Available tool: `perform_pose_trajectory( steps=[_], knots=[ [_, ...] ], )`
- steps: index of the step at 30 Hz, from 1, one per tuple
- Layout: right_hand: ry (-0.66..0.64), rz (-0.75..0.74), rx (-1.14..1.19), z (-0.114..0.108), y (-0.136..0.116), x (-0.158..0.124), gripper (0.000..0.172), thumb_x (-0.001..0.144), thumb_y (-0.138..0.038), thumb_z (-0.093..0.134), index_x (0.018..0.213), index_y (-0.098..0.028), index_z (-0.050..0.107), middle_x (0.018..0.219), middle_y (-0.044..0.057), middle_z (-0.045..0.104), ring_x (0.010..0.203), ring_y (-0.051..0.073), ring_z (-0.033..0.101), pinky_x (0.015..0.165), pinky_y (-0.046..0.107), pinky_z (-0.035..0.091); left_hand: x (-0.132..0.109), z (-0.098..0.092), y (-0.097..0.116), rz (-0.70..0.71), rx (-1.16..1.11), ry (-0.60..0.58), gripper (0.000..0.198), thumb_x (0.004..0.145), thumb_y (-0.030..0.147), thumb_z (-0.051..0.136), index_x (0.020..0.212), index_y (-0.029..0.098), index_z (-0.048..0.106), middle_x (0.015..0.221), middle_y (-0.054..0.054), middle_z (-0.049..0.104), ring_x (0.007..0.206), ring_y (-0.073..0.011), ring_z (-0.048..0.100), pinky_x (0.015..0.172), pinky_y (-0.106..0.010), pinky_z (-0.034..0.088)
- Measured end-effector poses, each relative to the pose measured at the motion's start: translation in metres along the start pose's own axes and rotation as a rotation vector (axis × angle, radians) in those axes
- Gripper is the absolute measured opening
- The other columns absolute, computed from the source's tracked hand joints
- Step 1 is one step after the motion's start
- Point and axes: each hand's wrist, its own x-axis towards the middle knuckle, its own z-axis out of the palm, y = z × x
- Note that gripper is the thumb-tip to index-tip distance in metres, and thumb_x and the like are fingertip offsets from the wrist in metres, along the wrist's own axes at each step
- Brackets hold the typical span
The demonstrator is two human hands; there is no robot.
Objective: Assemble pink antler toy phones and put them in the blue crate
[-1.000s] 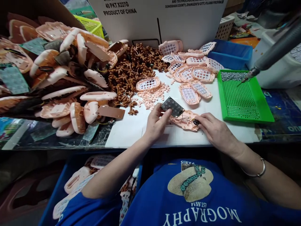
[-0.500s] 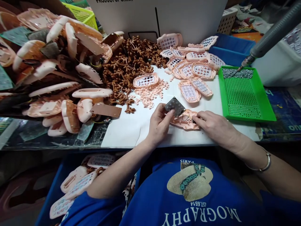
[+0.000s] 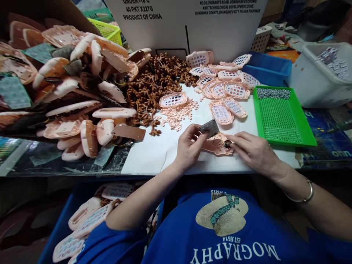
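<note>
My left hand (image 3: 189,147) is closed on the edge of a dark, flat circuit board (image 3: 210,128), held tilted above the table. Under it, on the white sheet, lies a pink plastic shell half (image 3: 214,147) with its inside facing up. Thin wires run near the board and the shell. My right hand (image 3: 254,152) has its fingertips pinched on a small round dark speaker (image 3: 227,144) at the right end of the shell. My left hand and the board hide part of the shell.
Pink shell halves with button pads (image 3: 221,112) lie beyond my hands. Brown plastic parts (image 3: 150,91) and small pink pieces (image 3: 178,115) are heaped left of them. A green tray (image 3: 286,121) holding screws stands right. Wired shells (image 3: 64,128) pile up at the left.
The circuit board has tipped to a steeper angle. The speaker has turned and shows more of its round face. The grey powered screwdriver has left the view as the camera shifted.
</note>
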Motion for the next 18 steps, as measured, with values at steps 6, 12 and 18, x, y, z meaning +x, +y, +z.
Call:
perform_pose_trajectory(
  steps=[6,12,18],
  knots=[
    [0.141,0.143,0.335,-0.001,-0.005,0.026,0.032,0.087,-0.019,0.062,0.119,-0.016,0.065,0.11,0.009,0.068,0.08,0.016,0.067,0.076,0.034,0.057,0.006,0.007,0.008,0.331,0.152,-0.068,0.01,0.089,0.026,0.067,0.083,0.019,0.064,0.079,0.001,0.058,0.069,-0.0097,0.052,0.064,-0.023,0.042],
    [0.247,0.407,0.703,0.016,0.002,0.022,0.018,0.086,-0.027,0.065,0.101,-0.018,0.072,0.097,0.006,0.074,0.09,0.019,0.069,0.085,0.036,0.056,0.014,0.01,-0.009,0.313,0.251,-0.218,0.042,0.08,0.032,0.078,0.117,0.018,0.062,0.086,0.0,0.056,0.074,-0.0114,0.055,0.065,-0.022,0.045],
    [0.277,0.632,0.951,0.02,0.003,0.007,0.025,0.079,-0.039,0.072,0.092,-0.018,0.07,0.082,0.003,0.073,0.068,0.015,0.065,0.07,0.033,0.058,0.022,0.014,-0.008,0.243,0.381,-0.43,0.014,0.086,0.017,0.067,0.099,0.016,0.073,0.075,0.001,0.056,0.066,-0.0099,0.055,0.061,-0.021,0.042]
  ],
)
